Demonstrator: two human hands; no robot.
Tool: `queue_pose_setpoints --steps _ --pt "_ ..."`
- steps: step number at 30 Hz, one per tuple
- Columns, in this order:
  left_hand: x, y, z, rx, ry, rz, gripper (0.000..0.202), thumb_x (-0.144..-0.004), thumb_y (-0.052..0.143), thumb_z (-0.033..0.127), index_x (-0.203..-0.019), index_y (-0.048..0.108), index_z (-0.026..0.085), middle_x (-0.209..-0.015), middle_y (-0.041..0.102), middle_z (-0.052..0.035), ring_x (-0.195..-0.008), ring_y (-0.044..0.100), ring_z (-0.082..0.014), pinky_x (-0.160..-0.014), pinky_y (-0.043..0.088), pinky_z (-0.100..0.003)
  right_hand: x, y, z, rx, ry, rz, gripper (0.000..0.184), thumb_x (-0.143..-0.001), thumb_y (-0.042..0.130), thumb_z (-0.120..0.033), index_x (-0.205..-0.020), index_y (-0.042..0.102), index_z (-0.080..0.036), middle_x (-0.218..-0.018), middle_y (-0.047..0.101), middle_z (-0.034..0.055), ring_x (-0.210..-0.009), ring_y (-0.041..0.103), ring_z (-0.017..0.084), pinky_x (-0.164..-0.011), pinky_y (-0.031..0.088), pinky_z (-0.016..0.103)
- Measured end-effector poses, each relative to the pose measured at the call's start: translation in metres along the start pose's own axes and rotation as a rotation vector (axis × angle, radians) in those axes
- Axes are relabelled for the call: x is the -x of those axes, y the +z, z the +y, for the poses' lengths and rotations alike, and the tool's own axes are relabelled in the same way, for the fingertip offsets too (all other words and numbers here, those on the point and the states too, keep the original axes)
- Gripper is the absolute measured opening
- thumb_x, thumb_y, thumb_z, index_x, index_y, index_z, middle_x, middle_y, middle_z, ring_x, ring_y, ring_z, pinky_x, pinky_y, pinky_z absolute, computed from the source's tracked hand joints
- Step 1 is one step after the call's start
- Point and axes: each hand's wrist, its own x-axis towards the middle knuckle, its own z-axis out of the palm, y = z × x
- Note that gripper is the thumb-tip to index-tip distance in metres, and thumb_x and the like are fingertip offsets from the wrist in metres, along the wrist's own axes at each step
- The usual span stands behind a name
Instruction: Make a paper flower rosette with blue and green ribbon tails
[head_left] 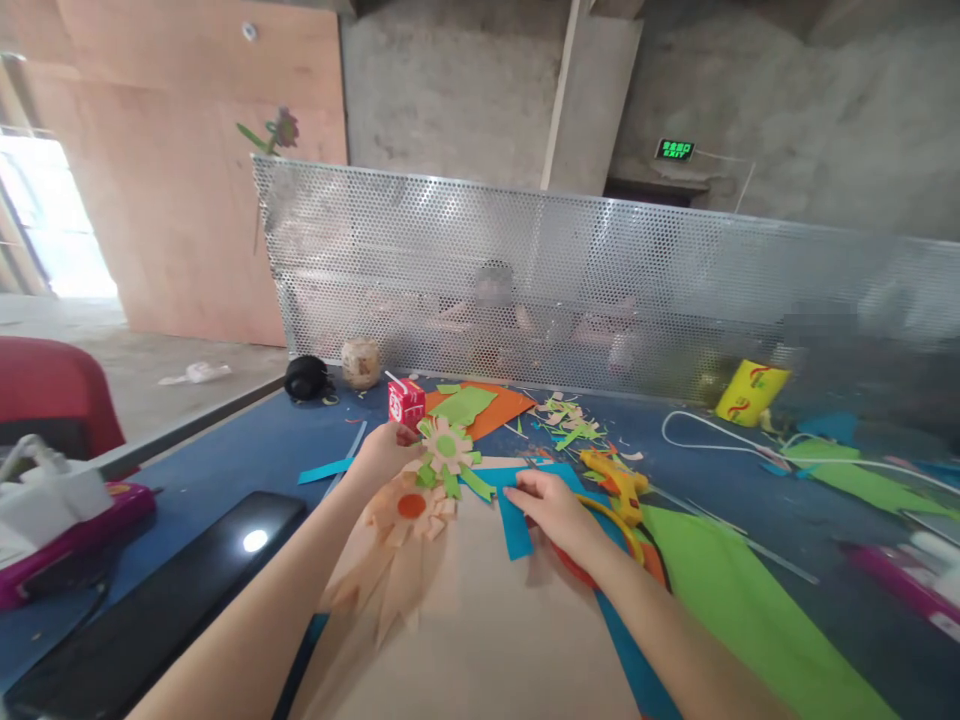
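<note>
My left hand [384, 458] is closed, its fingertips pinched at the left edge of a paper flower [445, 446] with pale petals, a green centre and green leaf strips below. My right hand [547, 505] has its thumb and fingers closed on a blue paper strip [514, 525], which hangs down over the large beige sheet [510, 640]. Left of centre on that sheet lies a bigger beige paper flower [411, 506] with an orange middle and long strips under it. Under my right wrist, scissors with yellow and red handles [622, 525] are partly hidden.
Behind my left hand stands a red drink box [406, 402] with a straw. A yellow glue gun [616, 478] and green paper [735, 600] lie at the right. Paper scraps [570, 420] cover the back. A black phone [172, 600] rests at the left. A perforated metal screen [450, 270] borders the table.
</note>
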Motion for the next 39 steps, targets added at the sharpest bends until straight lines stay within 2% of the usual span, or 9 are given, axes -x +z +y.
queue_pose_setpoints --steps 5,11,14,18,23,28,30,35,39 --pt "0.009 -0.001 0.018 0.317 0.015 -0.027 0.028 -0.052 0.070 0.028 -0.068 0.049 0.018 -0.067 0.061 0.0000 -0.065 0.061 -0.0173 -0.058 0.048 -0.029 -0.007 -0.008 0.004 -0.015 -0.018 0.112 0.025 -0.069 0.053 -0.036 -0.055 0.040 -0.020 -0.049 0.037 -0.0057 -0.046 0.040 0.010 -0.044 0.036 0.021" --pt "0.022 -0.012 0.043 0.649 0.065 -0.113 0.037 -0.056 0.072 0.031 -0.082 0.049 0.019 -0.078 0.064 -0.0012 -0.075 0.065 -0.0180 -0.062 0.053 -0.030 -0.019 -0.031 0.012 -0.060 -0.043 0.286 0.019 -0.069 0.051 -0.037 -0.061 0.049 -0.020 -0.054 0.050 -0.0019 -0.057 0.050 0.015 -0.052 0.041 0.025" --pt "0.026 -0.012 0.049 0.885 0.066 -0.145 0.038 -0.055 0.074 0.025 -0.086 0.053 0.019 -0.077 0.066 -0.0007 -0.073 0.065 -0.0170 -0.061 0.053 -0.027 -0.022 -0.030 0.015 -0.099 -0.037 0.266 0.018 -0.067 0.055 -0.036 -0.059 0.051 -0.020 -0.055 0.054 -0.0009 -0.060 0.054 0.017 -0.054 0.043 0.026" --pt "0.034 -0.006 0.058 1.101 0.056 -0.176 0.035 -0.055 0.075 0.018 -0.083 0.056 0.018 -0.071 0.066 0.0018 -0.066 0.065 -0.0137 -0.053 0.052 -0.021 -0.018 -0.015 0.012 -0.182 -0.021 0.124 0.019 -0.064 0.058 -0.037 -0.061 0.056 -0.019 -0.054 0.057 -0.0012 -0.054 0.056 0.017 -0.052 0.045 0.027" --pt "0.042 0.006 0.064 1.056 0.047 -0.245 0.031 -0.056 0.075 0.018 -0.079 0.054 0.020 -0.068 0.064 0.0040 -0.064 0.065 -0.0123 -0.052 0.052 -0.020 -0.008 -0.002 0.003 -0.303 -0.021 -0.075 0.030 -0.062 0.063 -0.048 -0.072 0.063 -0.019 -0.064 0.063 0.0006 -0.064 0.062 0.020 -0.058 0.048 0.030" --pt "0.046 0.010 0.065 0.984 0.091 -0.258 0.031 -0.057 0.074 0.020 -0.079 0.051 0.020 -0.075 0.062 0.0042 -0.066 0.064 -0.0116 -0.052 0.052 -0.020 -0.005 -0.002 0.001 -0.383 0.001 -0.152 0.043 -0.061 0.063 -0.054 -0.084 0.063 -0.018 -0.071 0.066 0.0043 -0.074 0.064 0.025 -0.062 0.050 0.035" --pt "0.047 0.010 0.065 0.943 0.128 -0.263 0.030 -0.059 0.073 0.021 -0.079 0.051 0.019 -0.078 0.060 0.0040 -0.067 0.063 -0.0114 -0.053 0.053 -0.021 -0.004 -0.003 0.000 -0.427 -0.005 -0.168 0.044 -0.062 0.064 -0.053 -0.089 0.062 -0.018 -0.075 0.067 0.0055 -0.077 0.064 0.026 -0.064 0.050 0.036" --pt "0.050 0.011 0.067 0.880 0.214 -0.230 0.026 -0.063 0.070 0.023 -0.078 0.049 0.018 -0.081 0.055 0.0031 -0.069 0.061 -0.0109 -0.057 0.054 -0.024 0.001 -0.005 -0.006 -0.700 -0.011 -0.268 0.036 -0.066 0.067 -0.040 -0.095 0.060 -0.020 -0.086 0.068 0.0070 -0.086 0.064 0.025 -0.075 0.049 0.038" --pt "0.050 0.012 0.065 0.875 0.246 -0.240 0.025 -0.065 0.068 0.021 -0.080 0.049 0.018 -0.084 0.053 0.0021 -0.072 0.060 -0.0118 -0.059 0.055 -0.025 0.001 -0.006 -0.005 -0.752 -0.027 -0.305 0.035 -0.070 0.065 -0.035 -0.101 0.059 -0.020 -0.096 0.066 0.0073 -0.091 0.062 0.025 -0.078 0.048 0.040"
